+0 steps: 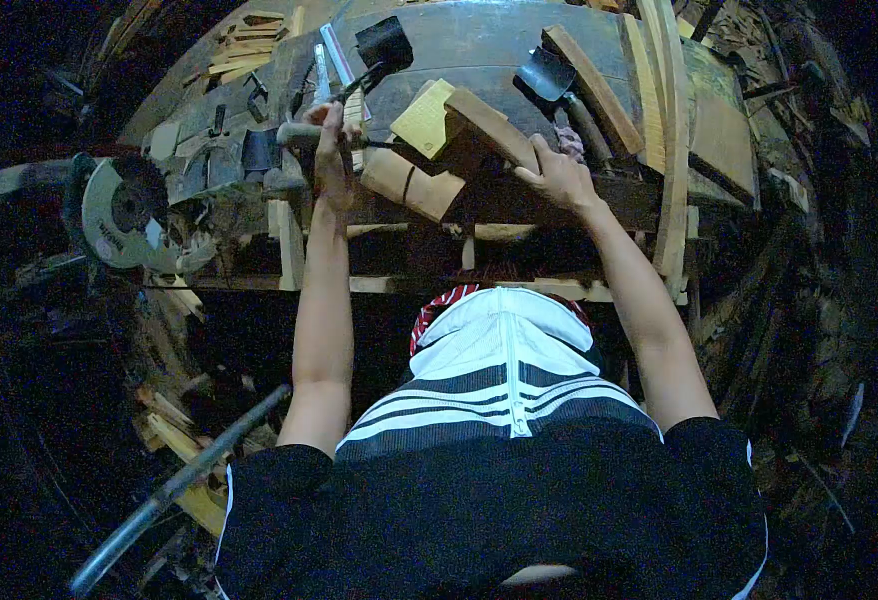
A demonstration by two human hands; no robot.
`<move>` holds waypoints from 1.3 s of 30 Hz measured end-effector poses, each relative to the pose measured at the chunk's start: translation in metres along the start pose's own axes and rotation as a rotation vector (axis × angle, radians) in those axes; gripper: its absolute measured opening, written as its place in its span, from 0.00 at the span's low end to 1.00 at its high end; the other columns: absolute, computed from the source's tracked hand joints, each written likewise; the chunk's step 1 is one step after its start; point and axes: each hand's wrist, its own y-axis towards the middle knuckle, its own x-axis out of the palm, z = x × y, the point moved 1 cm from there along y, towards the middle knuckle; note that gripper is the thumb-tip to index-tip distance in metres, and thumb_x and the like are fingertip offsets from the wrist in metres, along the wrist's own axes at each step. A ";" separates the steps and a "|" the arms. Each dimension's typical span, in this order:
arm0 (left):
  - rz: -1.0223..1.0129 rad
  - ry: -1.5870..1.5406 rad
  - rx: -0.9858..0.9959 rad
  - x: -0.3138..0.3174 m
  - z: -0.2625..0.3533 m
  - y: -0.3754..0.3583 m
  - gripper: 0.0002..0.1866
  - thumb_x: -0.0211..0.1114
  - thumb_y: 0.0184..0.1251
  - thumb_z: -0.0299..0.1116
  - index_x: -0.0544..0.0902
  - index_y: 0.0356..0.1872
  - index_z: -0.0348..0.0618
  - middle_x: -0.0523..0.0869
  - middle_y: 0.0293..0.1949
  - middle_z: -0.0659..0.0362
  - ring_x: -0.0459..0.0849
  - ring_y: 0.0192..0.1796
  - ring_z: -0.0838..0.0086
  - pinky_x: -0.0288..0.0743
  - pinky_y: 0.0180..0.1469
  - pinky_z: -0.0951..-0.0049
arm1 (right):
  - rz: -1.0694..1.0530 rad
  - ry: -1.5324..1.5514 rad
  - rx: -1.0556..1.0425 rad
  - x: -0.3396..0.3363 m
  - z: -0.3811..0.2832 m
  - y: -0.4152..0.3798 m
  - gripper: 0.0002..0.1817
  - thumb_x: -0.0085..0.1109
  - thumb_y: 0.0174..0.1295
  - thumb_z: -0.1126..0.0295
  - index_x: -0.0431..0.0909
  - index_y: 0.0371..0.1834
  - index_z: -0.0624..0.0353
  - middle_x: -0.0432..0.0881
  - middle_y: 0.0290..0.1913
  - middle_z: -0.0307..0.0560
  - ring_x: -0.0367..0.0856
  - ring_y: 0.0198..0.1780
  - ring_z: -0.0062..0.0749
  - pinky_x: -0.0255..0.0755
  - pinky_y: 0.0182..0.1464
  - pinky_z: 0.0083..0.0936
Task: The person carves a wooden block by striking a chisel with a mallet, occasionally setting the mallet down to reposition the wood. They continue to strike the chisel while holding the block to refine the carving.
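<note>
Lettering and labels, head view. At the left of the frame, the pale guard (pixel 98 208) of a circular saw (pixel 127 203) bears a short line of dark lettering (pixel 108 237) along its lower left curve, set aslant; the characters are blurred and too small to be read with certainty. A small pale patch (pixel 153 231), to the right of this line on the same tool, may be a label; any print on it cannot be made out. No word or number is legible elsewhere.

A saw (pixel 107 215) sits at the left end of the bench (pixel 454 40) (its round guard is pale); a pipe (pixel 181 487) slants below, sticks (pixel 242 60) lie upper left, a plank (pixel 674 150) right.
</note>
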 end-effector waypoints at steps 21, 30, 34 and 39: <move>-0.027 -0.137 -0.017 0.010 -0.002 0.013 0.08 0.60 0.67 0.33 0.68 0.38 0.47 0.70 0.23 0.64 0.71 0.22 0.82 0.70 0.30 0.77 | 0.081 0.104 -0.003 0.021 -0.004 -0.002 0.35 0.50 0.60 0.41 0.60 0.62 0.54 0.80 0.39 0.67 0.79 0.43 0.63 0.72 0.42 0.50; 0.012 -0.098 0.011 0.011 -0.008 0.014 0.09 0.60 0.68 0.33 0.68 0.36 0.47 0.69 0.21 0.65 0.70 0.22 0.82 0.69 0.29 0.78 | 0.122 0.102 -0.014 0.023 -0.006 -0.005 0.34 0.49 0.60 0.41 0.60 0.60 0.56 0.80 0.38 0.67 0.79 0.43 0.63 0.71 0.41 0.51; 0.039 0.069 0.065 0.017 -0.010 0.014 0.09 0.59 0.68 0.36 0.68 0.38 0.46 0.69 0.20 0.66 0.69 0.21 0.82 0.70 0.30 0.77 | 0.098 0.145 -0.022 0.023 -0.005 -0.004 0.34 0.49 0.61 0.41 0.59 0.59 0.56 0.80 0.38 0.67 0.79 0.43 0.63 0.70 0.42 0.51; 0.031 0.120 0.081 0.028 -0.025 0.013 0.09 0.59 0.69 0.37 0.71 0.38 0.45 0.70 0.19 0.67 0.70 0.22 0.85 0.69 0.29 0.80 | 0.074 0.144 0.003 0.020 -0.010 -0.008 0.33 0.49 0.60 0.41 0.59 0.58 0.55 0.80 0.38 0.68 0.78 0.43 0.64 0.70 0.43 0.51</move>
